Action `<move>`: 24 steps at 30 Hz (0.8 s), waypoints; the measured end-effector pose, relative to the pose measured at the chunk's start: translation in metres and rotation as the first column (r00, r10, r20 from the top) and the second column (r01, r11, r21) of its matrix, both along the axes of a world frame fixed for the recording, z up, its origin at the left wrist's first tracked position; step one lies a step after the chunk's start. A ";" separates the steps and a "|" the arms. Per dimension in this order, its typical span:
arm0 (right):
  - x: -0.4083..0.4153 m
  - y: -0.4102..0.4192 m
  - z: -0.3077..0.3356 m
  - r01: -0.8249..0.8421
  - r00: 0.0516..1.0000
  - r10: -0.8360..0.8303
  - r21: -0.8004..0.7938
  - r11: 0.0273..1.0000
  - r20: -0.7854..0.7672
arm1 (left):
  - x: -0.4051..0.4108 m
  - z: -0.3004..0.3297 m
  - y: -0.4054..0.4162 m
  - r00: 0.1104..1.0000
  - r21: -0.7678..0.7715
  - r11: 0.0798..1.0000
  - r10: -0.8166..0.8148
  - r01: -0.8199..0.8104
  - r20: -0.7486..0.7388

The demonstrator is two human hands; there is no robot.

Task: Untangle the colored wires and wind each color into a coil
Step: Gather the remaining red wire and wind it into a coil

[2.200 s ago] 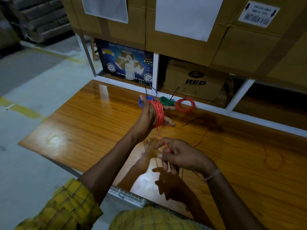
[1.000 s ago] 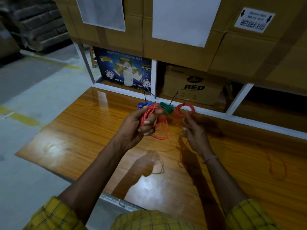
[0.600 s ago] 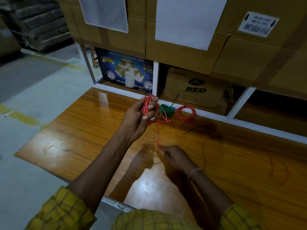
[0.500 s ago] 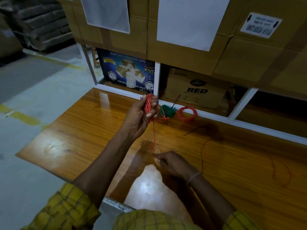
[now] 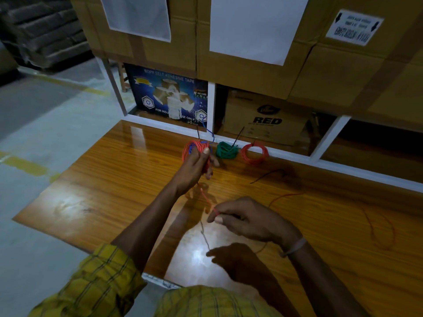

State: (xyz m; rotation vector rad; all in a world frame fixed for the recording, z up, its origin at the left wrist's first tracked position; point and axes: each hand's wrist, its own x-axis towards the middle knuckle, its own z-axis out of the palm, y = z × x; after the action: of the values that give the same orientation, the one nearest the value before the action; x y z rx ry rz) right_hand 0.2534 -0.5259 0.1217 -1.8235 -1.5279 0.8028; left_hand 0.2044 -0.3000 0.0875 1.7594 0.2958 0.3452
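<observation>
My left hand (image 5: 197, 165) grips a bundle of orange-red wire loops (image 5: 194, 148) held up above the wooden table (image 5: 114, 179). A single strand (image 5: 207, 199) runs from that bundle down to my right hand (image 5: 246, 219), which pinches it between thumb and fingers. The rest of the strand trails right across the table in a loose loop (image 5: 380, 227). A blue coil (image 5: 207, 144) sits partly hidden behind my left hand. At the table's back edge lie a green coil (image 5: 226, 150) and a red coil (image 5: 254, 153).
A dark wire piece (image 5: 267, 175) lies on the table right of centre. A white shelf frame (image 5: 297, 157) borders the back, with cardboard boxes (image 5: 265, 117) behind and above. The table's left edge drops to a concrete floor (image 5: 45, 133).
My left hand has dropped lower toward the back edge with the bundle. My right hand, near the red coil a second ago, has pulled back and now holds the strand taut.
</observation>
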 end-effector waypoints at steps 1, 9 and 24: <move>0.004 -0.002 0.008 0.023 0.999 -0.022 0.033 0.999 -0.025 | -0.002 0.000 -0.002 0.999 0.018 1.000 -0.023 0.023 -0.029; 0.060 -0.006 0.048 0.306 0.951 -0.284 0.230 0.924 -0.124 | -0.017 0.005 -0.032 0.937 -0.076 0.954 -0.300 0.291 -0.177; 0.018 0.005 -0.068 0.609 0.717 -0.620 -0.147 0.779 -0.318 | -0.024 0.027 -0.064 0.903 -0.553 0.715 -0.368 0.428 0.223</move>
State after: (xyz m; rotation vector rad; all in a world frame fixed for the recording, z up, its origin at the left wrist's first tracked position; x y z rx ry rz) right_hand 0.2711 -0.5204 0.0534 -1.9094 -0.6030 0.7568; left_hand 0.1799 -0.3636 0.1141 1.1313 -0.0611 0.0072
